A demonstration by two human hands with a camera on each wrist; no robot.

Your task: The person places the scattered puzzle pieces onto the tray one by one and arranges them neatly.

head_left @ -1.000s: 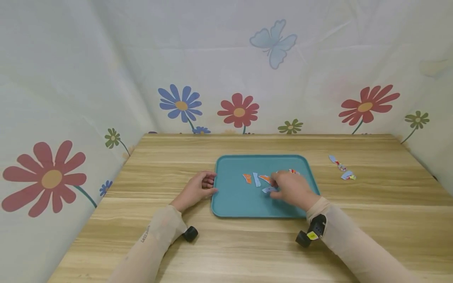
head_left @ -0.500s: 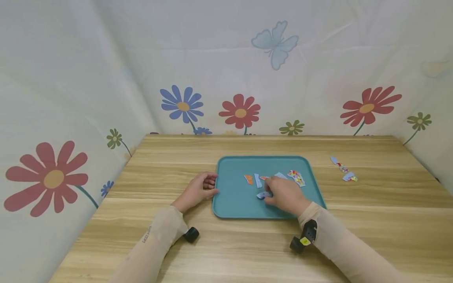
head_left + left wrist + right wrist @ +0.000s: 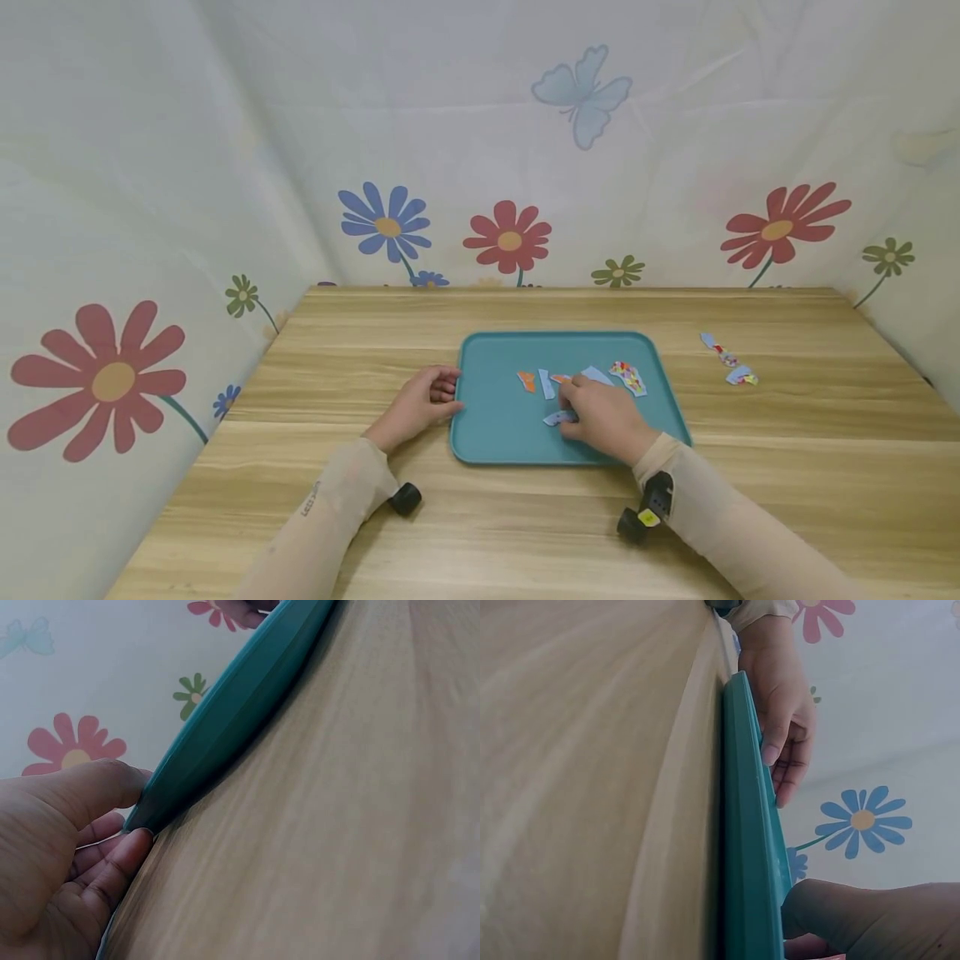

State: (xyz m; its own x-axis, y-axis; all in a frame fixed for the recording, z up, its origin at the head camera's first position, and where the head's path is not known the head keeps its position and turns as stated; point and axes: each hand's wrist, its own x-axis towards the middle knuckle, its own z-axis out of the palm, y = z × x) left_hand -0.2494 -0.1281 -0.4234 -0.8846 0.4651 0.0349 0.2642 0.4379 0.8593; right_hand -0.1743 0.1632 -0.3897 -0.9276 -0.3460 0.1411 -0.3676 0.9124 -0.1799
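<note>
A teal tray lies on the wooden table with several irregular picture scraps in it. My right hand is over the tray's middle. Its thumb and fingers pinch the right end of a pale blue paper scrap; that end is hidden under them. Just behind are an orange scrap, a narrow blue scrap and another orange scrap partly covered by the hand. My left hand rests at the tray's left edge. In the left wrist view, its thumb and a loosely bent finger touch the rim.
A blue scrap and a multicoloured scrap lie in the tray's right half. Outside it, to the right, a few more scraps lie on the wooden table. A flower-printed cloth hangs around the table.
My right hand has moved a little left and towards me, and the pale blue scrap has shifted the same way. The multicoloured scrap has come into fuller view. My left hand stays at the rim.
</note>
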